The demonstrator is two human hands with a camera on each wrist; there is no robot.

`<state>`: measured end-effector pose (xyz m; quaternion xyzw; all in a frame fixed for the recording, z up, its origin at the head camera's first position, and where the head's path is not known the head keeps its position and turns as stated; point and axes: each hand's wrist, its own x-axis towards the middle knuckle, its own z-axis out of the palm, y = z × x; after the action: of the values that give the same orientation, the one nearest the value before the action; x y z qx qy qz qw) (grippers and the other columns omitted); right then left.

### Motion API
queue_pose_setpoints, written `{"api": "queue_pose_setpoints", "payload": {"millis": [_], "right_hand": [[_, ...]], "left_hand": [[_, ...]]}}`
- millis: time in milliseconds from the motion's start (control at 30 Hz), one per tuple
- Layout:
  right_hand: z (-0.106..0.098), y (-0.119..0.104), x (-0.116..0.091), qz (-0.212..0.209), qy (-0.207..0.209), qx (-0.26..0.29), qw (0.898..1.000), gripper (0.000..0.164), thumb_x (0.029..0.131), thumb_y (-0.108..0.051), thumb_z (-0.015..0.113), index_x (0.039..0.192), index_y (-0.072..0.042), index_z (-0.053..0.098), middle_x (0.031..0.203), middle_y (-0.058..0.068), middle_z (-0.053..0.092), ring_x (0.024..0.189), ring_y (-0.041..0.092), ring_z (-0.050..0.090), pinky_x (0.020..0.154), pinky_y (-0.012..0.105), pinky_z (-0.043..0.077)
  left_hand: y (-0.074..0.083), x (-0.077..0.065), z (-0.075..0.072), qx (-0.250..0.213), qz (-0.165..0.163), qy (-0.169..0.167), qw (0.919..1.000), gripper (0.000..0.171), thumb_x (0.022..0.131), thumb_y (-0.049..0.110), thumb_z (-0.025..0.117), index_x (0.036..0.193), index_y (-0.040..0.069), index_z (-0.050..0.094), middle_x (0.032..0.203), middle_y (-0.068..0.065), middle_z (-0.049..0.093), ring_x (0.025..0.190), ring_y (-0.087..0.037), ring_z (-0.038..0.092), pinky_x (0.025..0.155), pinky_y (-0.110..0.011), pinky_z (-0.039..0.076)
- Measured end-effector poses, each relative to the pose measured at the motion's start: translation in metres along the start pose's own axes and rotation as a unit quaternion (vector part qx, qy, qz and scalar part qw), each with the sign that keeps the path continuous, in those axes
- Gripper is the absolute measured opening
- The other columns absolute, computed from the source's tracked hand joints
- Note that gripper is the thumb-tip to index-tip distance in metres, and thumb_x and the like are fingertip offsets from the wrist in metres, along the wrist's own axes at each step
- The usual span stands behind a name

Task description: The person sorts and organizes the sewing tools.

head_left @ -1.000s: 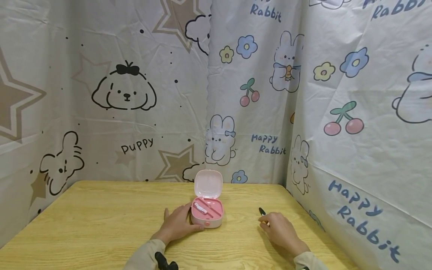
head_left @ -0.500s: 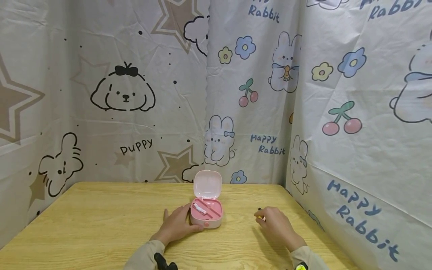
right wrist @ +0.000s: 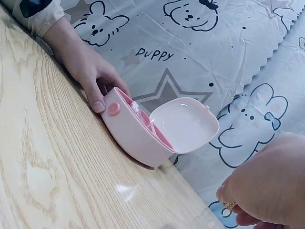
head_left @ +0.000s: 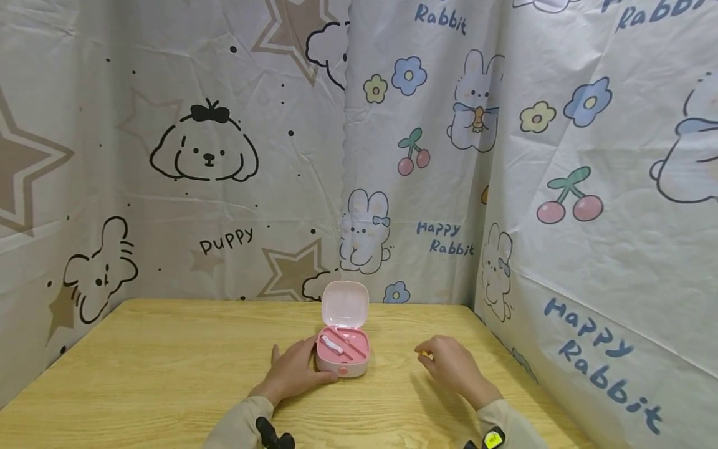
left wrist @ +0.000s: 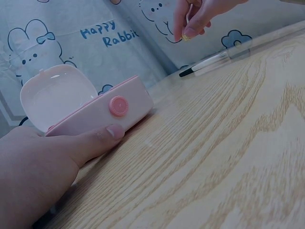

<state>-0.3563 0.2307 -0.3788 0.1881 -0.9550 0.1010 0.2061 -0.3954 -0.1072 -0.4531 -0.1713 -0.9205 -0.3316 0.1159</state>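
Your left hand (head_left: pixel 293 369) grips box (head_left: pixel 356 369), thumb in front; hard push could slide it. Your right hand (head_left: pixel 451 368) pinches tiny yellow piece (right wrist: pixel 229 205); slack fingertips could drop it.

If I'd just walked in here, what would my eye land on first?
Most likely the pink box, standing open on the wooden table with its lid raised and the person's left grip at its left side. Behind the table hangs a backdrop printed with puppies and rabbits. Right of the box, the right grip pinches a small gold thing, mostly hidden.
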Motion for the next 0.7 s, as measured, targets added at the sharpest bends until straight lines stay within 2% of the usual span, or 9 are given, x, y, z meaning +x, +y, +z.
{"api": "queue_pose_setpoints", "payload": {"millis": [167, 467, 700], "right_hand": [[0.001, -0.005, 0.005, -0.010, -0.004, -0.001, 1.000, 0.010, 0.087, -0.008, 0.082, 0.096, -0.013, 0.082, 0.089, -0.001, 0.072, 0.082, 0.019, 0.068, 0.068, 0.037, 0.057], [0.002, -0.016, 0.013, -0.044, 0.013, -0.008, 0.999, 0.011, 0.088, -0.008, 0.082, 0.098, -0.012, 0.082, 0.089, 0.000, 0.072, 0.080, 0.018, 0.067, 0.067, 0.036, 0.057], [0.005, -0.028, 0.021, -0.037, -0.008, -0.005, 0.999, 0.010, 0.090, -0.011, 0.080, 0.100, -0.013, 0.082, 0.091, 0.001, 0.072, 0.083, 0.018, 0.067, 0.070, 0.038, 0.058]], "left_hand": [[0.001, 0.001, 0.000, 0.000, -0.002, -0.003, 1.0000, 0.108, 0.072, 0.067, 0.085, 0.155, 0.009, 0.047, 0.145, -0.014, 0.059, 0.135, -0.039, 0.051, 0.107, -0.084, 0.003], [0.000, 0.000, 0.000, 0.005, -0.003, -0.003, 1.0000, 0.108, 0.072, 0.068, 0.084, 0.155, 0.010, 0.047, 0.146, -0.013, 0.058, 0.136, -0.038, 0.051, 0.107, -0.084, 0.003], [0.002, 0.000, -0.002, 0.005, -0.006, -0.006, 1.0000, 0.108, 0.072, 0.068, 0.084, 0.155, 0.009, 0.047, 0.145, -0.014, 0.058, 0.136, -0.038, 0.051, 0.107, -0.084, 0.003]]}}
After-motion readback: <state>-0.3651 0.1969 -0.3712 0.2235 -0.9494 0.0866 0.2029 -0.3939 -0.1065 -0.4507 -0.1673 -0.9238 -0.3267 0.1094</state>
